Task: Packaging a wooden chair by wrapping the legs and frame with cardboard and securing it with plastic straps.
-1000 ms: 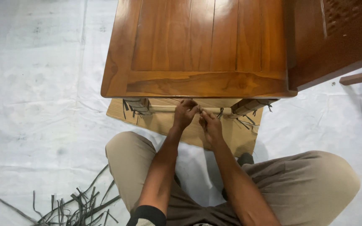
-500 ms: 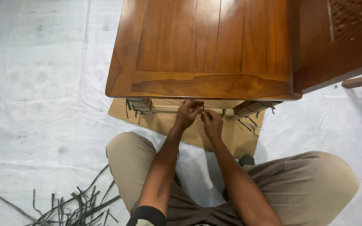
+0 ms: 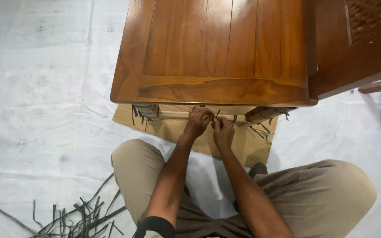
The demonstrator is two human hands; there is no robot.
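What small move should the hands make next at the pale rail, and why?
Probably pull the dark strip snug around the pale rail. Both the left hand and right hand pinch there, the strip's end sticks up loose, and the rail is bare to the left.

We see left hand (image 3: 197, 122) and right hand (image 3: 222, 130) pinching a dark strip (image 3: 217, 114) at pale rail (image 3: 173, 114) under wooden table (image 3: 212, 48)
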